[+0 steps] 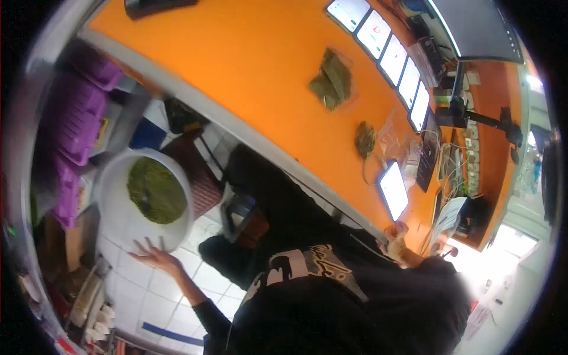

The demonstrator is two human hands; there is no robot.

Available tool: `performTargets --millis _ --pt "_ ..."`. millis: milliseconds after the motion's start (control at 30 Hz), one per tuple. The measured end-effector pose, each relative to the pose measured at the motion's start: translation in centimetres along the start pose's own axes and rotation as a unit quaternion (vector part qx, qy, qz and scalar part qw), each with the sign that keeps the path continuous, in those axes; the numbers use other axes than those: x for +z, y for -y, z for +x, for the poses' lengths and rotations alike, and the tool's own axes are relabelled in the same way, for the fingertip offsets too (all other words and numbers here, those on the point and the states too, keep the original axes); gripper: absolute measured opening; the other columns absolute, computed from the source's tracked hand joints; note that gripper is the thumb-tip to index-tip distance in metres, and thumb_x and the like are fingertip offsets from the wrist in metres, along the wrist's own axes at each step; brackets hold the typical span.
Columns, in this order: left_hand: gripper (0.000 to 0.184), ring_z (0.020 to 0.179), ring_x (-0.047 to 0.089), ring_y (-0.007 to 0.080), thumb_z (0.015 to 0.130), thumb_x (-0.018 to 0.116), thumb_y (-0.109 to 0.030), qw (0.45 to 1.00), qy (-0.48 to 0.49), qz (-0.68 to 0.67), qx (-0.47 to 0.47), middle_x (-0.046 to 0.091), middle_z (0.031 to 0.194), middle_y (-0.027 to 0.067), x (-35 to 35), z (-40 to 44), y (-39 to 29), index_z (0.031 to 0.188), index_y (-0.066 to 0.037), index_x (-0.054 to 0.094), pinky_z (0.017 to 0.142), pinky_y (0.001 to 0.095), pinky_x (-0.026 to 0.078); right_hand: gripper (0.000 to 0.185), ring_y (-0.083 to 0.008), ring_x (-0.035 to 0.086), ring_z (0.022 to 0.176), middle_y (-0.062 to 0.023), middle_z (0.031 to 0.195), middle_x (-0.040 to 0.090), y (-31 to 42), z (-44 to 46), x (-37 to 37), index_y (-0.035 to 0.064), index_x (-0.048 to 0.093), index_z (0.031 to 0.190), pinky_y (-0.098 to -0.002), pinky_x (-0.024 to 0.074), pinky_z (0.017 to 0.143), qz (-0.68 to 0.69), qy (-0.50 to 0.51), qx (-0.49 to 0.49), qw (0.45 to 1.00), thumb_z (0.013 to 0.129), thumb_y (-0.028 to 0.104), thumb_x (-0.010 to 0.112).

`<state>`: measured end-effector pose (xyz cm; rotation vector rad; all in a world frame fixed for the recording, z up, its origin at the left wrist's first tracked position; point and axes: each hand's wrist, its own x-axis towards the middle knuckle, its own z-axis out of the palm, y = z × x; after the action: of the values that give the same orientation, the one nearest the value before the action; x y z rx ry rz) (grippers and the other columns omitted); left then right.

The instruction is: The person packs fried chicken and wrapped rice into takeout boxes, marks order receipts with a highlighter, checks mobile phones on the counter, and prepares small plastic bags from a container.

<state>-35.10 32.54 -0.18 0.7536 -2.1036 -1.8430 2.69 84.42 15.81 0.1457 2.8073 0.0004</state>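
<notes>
My left hand [155, 258] is held out with its fingers spread, just beside the rim of a white bucket [110, 204]. Inside the bucket is a heap of green, finely broken material [157, 192]. At the orange table's edge, my right hand [400, 242] has curled fingers, and whatever is in them is too small to make out. A lit smartphone [393, 190] lies right by that hand. Farther along the tabletop are a clear bag of greenish-brown leafy material [332, 83] and a smaller bundle [365, 139] of similar colour.
Several lit phones [393, 59] line the far side of the orange table [236, 53], near a keyboard [428, 155] and a monitor [482, 26]. Purple baskets [74, 127] stand at the left. A woven dark red seat [198, 171] is behind the bucket.
</notes>
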Motion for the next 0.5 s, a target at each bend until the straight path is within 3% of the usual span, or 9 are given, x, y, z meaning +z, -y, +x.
performTargets --millis 100,200,300,400,433,467,500 --pt "0.065 0.127 0.03 0.0407 0.091 0.041 -0.023 1.0 -0.015 -0.017 0.008 0.018 0.144 0.0203 -0.1 -0.7 0.8 0.141 -0.015 0.002 0.093 0.0584 0.038 0.054 -0.0452 0.036 0.108 -0.0281 0.118 0.036 1.4 0.7 0.6 0.0133 0.05 0.109 -0.0558 0.0322 0.083 0.038 -0.182 0.024 0.982 0.062 0.019 0.075" --pt "0.064 0.125 0.033 0.0406 0.091 0.041 -0.026 0.999 -0.016 -0.005 0.041 0.024 0.141 0.0213 0.1 -1.5 1.4 0.141 -0.014 0.003 0.093 0.0555 0.039 0.055 -0.0452 0.037 0.109 -0.0286 0.12 0.036 0.5 0.9 0.5 0.0139 0.048 0.111 -0.0553 0.0322 0.084 0.031 -0.164 -0.018 0.986 0.063 0.019 0.074" --pt "0.063 0.12 0.039 0.0373 0.089 0.044 -0.023 0.996 -0.025 0.019 0.079 0.029 0.138 0.0211 -0.4 -3.4 4.2 0.139 -0.012 0.006 0.091 0.0509 0.042 0.058 -0.0434 0.039 0.107 -0.0265 0.12 0.038 0.1 1.6 0.3 0.0089 0.044 0.115 -0.0538 0.0323 0.085 0.052 -0.214 -0.078 0.972 0.065 0.018 0.073" --pt "0.066 0.114 0.044 0.0353 0.088 0.048 -0.022 0.997 -0.047 0.017 0.061 0.033 0.134 0.0242 -0.3 -4.4 5.6 0.137 -0.013 0.004 0.089 0.0502 0.044 0.06 -0.0392 0.038 0.111 -0.0255 0.122 0.036 -0.6 1.7 -0.2 0.0037 0.038 0.12 -0.0508 0.0322 0.087 0.04 -0.212 -0.129 0.968 0.069 0.015 0.068" --pt "0.067 0.114 0.044 0.0345 0.088 0.049 -0.019 0.997 -0.058 0.015 0.046 0.034 0.13 0.0271 0.4 -5.5 4.5 0.136 -0.013 0.004 0.09 0.0495 0.043 0.061 -0.0385 0.036 0.113 -0.0255 0.124 0.034 -1.1 1.0 0.0 0.0035 0.035 0.122 -0.0501 0.0312 0.09 0.104 -0.214 -0.118 0.964 0.071 0.015 0.066" --pt "0.066 0.114 0.043 0.0338 0.086 0.051 -0.017 0.997 -0.068 -0.03 -0.002 0.034 0.127 0.0298 0.8 -5.4 4.7 0.135 -0.006 0.007 0.093 0.0443 0.042 0.062 -0.0378 0.035 0.115 -0.0255 0.125 0.033 -1.5 0.8 0.5 0.0033 0.033 0.124 -0.0493 0.0302 0.092 0.169 -0.23 -0.109 0.952 0.072 0.015 0.064" --pt "0.07 0.114 0.041 0.0354 0.085 0.052 -0.02 0.991 -0.091 0.022 0.1 0.032 0.126 0.0322 -0.3 -1.9 8.5 0.134 0.002 0.007 0.093 0.0415 0.04 0.063 -0.0377 0.034 0.116 -0.0254 0.126 0.032 -1.5 0.8 0.7 0.0022 0.03 0.126 -0.0487 0.0286 0.094 0.154 -0.272 -0.114 0.943 0.074 0.016 0.063"
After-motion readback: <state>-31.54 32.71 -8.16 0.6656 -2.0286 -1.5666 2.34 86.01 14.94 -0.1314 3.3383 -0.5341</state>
